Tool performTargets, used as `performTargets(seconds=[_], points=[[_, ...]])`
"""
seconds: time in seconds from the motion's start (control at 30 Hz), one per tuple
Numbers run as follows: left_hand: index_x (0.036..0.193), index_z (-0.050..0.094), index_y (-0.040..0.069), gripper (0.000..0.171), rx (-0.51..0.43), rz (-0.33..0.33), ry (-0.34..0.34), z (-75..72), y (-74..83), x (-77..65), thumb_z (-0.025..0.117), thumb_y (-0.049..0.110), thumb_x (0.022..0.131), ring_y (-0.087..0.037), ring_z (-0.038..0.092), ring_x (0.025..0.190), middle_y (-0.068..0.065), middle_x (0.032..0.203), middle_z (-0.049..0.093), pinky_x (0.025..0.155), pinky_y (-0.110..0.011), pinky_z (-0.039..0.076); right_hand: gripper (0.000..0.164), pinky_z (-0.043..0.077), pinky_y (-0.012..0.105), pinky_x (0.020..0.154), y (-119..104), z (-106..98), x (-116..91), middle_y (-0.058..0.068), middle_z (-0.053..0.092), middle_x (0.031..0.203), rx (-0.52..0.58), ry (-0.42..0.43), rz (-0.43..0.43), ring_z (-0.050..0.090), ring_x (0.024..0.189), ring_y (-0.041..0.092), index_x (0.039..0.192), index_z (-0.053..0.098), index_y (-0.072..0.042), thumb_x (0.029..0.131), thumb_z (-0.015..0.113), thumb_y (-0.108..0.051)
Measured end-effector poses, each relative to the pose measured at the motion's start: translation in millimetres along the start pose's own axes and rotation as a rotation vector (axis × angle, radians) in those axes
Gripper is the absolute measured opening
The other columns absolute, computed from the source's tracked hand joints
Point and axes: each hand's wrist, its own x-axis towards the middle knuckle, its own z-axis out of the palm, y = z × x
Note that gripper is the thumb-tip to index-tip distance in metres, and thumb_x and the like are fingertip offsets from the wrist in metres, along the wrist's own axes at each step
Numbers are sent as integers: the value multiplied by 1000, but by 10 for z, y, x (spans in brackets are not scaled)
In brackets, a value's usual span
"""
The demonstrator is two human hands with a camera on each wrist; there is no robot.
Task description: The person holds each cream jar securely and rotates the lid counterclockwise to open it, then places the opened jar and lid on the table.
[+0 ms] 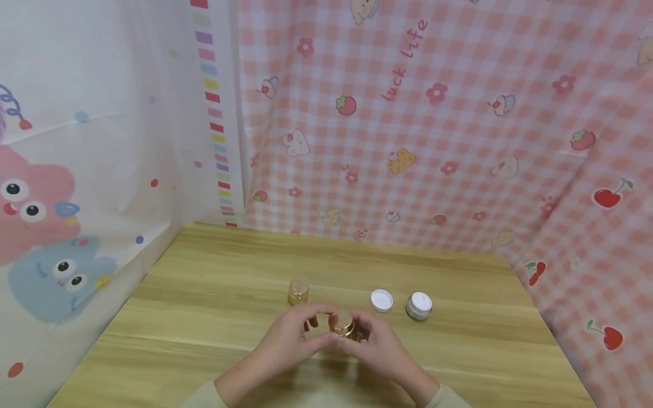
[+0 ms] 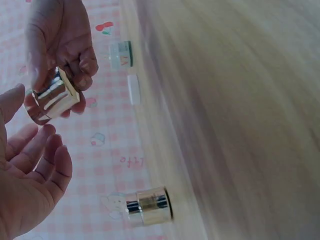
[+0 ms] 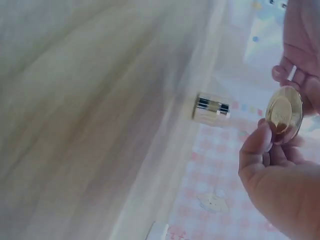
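Note:
My right hand (image 1: 380, 340) grips a small shiny gold jar (image 1: 343, 325) above the table, thumb on one side and fingers on the other. In the left wrist view the gold jar (image 2: 56, 97) is tilted. A round gold end (image 3: 284, 114) of it faces the right wrist camera. Close by, my left hand (image 1: 293, 334) has loosely bent fingers around the jar's other side. In the left wrist view its fingers (image 2: 37, 152) are not wrapped round the jar; whether a fingertip touches it, I cannot tell. A second gold jar (image 1: 298, 292) stands upright on the table beyond my left hand.
On the wood-grain table (image 1: 204, 294), a white lid (image 1: 381, 300) lies with its rimmed inside up. Right of it stands a small jar (image 1: 419, 306) with a white top. A pink checked cloth (image 1: 377, 187) hangs behind, and a white printed cloth (image 1: 127, 170) at left.

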Motion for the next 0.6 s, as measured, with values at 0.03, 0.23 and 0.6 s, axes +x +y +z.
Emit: performTargets(seconds=[0.03, 0.23, 0.6], points=[[134, 72, 19, 48, -7, -3, -6, -7, 13, 2, 83, 40, 93, -8, 58, 80, 4, 106, 71, 66, -21, 52, 28, 52, 21, 68, -15, -20, -19, -3, 65, 88, 8, -16, -3, 59, 77, 5, 100, 66, -9, 94, 83, -31], [134, 73, 17, 49, -37, 52, -7, -15, 53, 29, 84, 40, 92, -8, 62, 100, 7, 123, 77, 85, -27, 57, 34, 58, 24, 81, -63, -96, -80, 3, 73, 102, 73, -101, -77, 67, 89, 7, 126, 71, -11, 96, 81, -24], [139, 69, 14, 58, 0, 176, -42, 3, 46, 14, 86, 39, 89, -19, 68, 118, 2, 135, 74, 99, -39, 60, 34, 59, 28, 89, -28, -132, -137, 3, 79, 111, 69, -112, -140, 71, 93, 6, 124, 75, -17, 92, 86, -22]])
